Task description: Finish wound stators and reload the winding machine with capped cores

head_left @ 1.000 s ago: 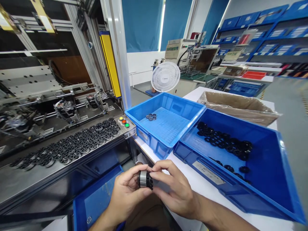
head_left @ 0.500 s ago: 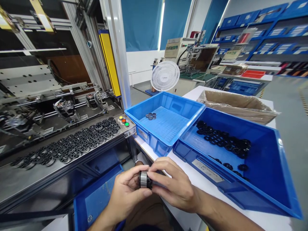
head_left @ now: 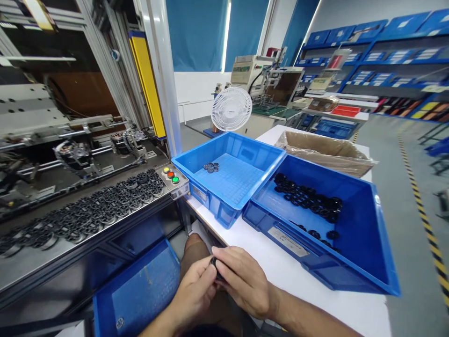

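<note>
in the head view, the left hand (head_left: 197, 283) and right hand (head_left: 243, 281) pinch a black part (head_left: 218, 273) between them, near the table (head_left: 257, 244). the step looks like pressing or turning it; the next move likely calls for a steady, even squeeze from both sides.

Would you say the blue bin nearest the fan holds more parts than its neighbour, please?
No, the left bin shows one small cluster; the right bin holds many black parts.

Factory workshop with machinery (head_left: 74, 152), parts bins (head_left: 242, 180)
</note>
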`<state>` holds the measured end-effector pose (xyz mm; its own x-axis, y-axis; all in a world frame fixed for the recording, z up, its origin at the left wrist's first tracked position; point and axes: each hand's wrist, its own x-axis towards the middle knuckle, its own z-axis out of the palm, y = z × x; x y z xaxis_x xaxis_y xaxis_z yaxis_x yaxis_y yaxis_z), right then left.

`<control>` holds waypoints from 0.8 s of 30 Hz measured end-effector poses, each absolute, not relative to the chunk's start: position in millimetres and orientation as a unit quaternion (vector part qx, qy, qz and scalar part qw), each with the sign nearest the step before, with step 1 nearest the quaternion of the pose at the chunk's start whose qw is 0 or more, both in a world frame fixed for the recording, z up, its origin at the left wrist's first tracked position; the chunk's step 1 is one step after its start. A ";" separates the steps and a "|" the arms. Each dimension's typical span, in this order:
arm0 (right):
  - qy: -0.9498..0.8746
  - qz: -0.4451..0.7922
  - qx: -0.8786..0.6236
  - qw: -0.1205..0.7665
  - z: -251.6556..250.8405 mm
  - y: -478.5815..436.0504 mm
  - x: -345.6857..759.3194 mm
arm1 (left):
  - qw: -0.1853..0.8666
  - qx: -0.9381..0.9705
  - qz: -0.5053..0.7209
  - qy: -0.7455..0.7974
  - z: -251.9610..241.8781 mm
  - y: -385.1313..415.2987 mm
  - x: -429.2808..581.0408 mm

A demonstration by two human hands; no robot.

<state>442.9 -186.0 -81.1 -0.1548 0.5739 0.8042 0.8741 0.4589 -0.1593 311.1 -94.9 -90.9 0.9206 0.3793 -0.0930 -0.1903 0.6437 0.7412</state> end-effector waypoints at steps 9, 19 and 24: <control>-0.555 -0.233 -0.738 0.306 -159.1 -243.1 502.8 | 0.852 0.445 0.079 0.262 -141.2 -73.3 312.4; -0.615 -0.182 -0.743 0.190 -178.7 -254.1 500.1 | 0.790 0.558 0.028 0.251 -149.4 -70.0 318.1; -0.670 -0.209 -0.669 0.246 -193.1 -259.2 493.3 | 0.774 0.576 0.060 0.257 -157.4 -79.0 324.0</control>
